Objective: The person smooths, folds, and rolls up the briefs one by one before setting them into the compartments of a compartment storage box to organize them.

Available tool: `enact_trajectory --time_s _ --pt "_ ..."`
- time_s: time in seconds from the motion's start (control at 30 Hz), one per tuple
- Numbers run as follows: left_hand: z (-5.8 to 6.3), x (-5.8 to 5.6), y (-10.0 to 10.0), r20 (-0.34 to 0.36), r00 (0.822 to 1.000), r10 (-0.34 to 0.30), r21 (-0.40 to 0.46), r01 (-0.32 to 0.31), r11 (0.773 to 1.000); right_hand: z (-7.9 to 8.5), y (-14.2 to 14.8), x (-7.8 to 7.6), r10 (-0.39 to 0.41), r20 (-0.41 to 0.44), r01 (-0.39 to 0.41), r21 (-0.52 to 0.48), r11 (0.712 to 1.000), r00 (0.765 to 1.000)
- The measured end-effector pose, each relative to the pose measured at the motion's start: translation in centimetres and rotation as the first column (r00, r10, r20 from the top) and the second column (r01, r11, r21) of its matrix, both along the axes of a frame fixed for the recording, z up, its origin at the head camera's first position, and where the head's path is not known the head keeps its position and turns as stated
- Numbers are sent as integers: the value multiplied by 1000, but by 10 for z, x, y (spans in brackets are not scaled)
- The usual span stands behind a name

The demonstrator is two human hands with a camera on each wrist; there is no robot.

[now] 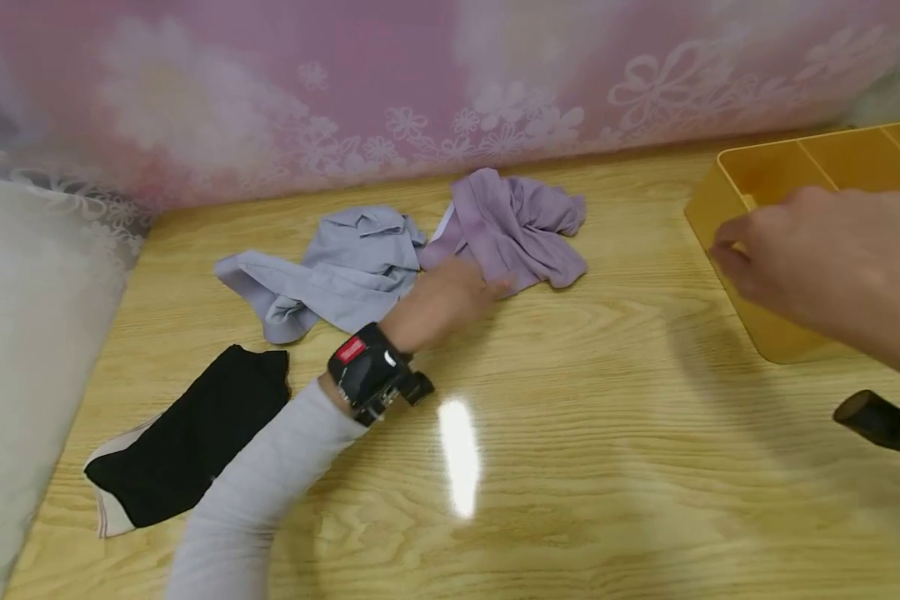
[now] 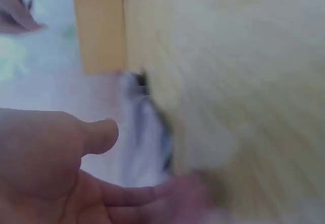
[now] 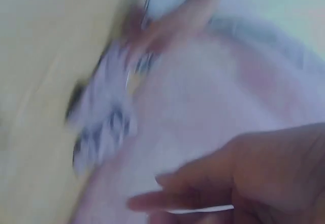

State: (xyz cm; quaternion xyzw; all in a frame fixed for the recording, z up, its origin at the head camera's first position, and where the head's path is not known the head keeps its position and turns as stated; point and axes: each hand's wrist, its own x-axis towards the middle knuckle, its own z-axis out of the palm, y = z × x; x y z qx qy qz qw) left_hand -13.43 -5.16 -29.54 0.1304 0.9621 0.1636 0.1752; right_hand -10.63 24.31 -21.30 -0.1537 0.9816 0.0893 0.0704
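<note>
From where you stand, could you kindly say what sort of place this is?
Perhaps a room in a home: a woodgrain table, a flowered pink backdrop behind it, and a crumpled purple cloth on top.

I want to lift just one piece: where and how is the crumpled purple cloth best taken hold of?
Probably pinch the crumpled purple cloth by its rounded fold at the right end, coming from the right. That fold bulges out freely over the pale wooden tabletop, while the left end lies close beside the crumpled grey-blue cloth and the left hand.
</note>
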Motion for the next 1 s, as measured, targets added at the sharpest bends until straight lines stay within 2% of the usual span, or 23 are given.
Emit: enact_trajectory --time_s 0.07,0.13,0.23,0.3,0.33,0.4,0.43,0.5,0.53,0.6,0.67,0.7,0.73,0.8,0.83,0.9,0.97,1.0 --pt "-8 -18 12 40 998 48 -38 -47 998 -3 -22 6 53 63 -52 -24 998 997" --pt "-15 -29 21 40 997 68 -52 -66 996 -9 -41 8 104 110 -99 -51 994 988" --pt "-24 -33 23 -13 998 57 -2 -57 998 -19 -60 7 155 96 -146 -100 984 983" --pt "-25 -27 21 -53 999 -3 61 6 998 -23 -69 6 195 38 -188 -138 972 980" --pt "-24 -23 19 -76 996 -47 90 54 994 -25 -72 5 236 -4 -233 -164 958 972" --pt "-20 -15 17 -120 981 -154 119 168 979 -29 -78 2 316 -92 -328 -197 924 944" --pt "-17 -10 17 -124 969 -215 134 231 964 -31 -80 1 361 -134 -382 -204 901 923" --pt "-8 -1 17 -116 927 -358 175 373 911 -37 -83 -1 460 -190 -494 -214 843 867" --pt "-4 3 18 -107 896 -432 199 445 873 -40 -85 -3 505 -202 -541 -212 814 839" --pt "6 14 18 -68 826 -559 252 557 791 -47 -89 -3 567 -171 -592 -249 766 806" --pt "18 27 16 -30 756 -654 308 629 714 -52 -93 -3 609 -87 -600 -330 729 788" --pt "24 34 13 -12 729 -684 335 647 684 -53 -94 -3 616 -23 -579 -371 726 787" --pt "30 42 9 9 711 -703 367 652 663 -54 -95 -2 614 47 -546 -410 731 788" --pt "41 55 -3 35 688 -725 440 641 629 -54 -93 0 593 151 -478 -452 753 791" --pt "46 60 -12 33 682 -731 472 634 613 -54 -91 0 579 182 -457 -448 768 795" --pt "55 65 -34 29 689 -724 517 610 601 -53 -86 0 561 206 -437 -440 785 801" --pt "61 65 -58 27 717 -697 531 580 618 -52 -80 -1 556 196 -446 -414 794 808" --pt "64 64 -70 31 739 -673 526 560 639 -52 -76 -2 554 185 -453 -400 797 812"
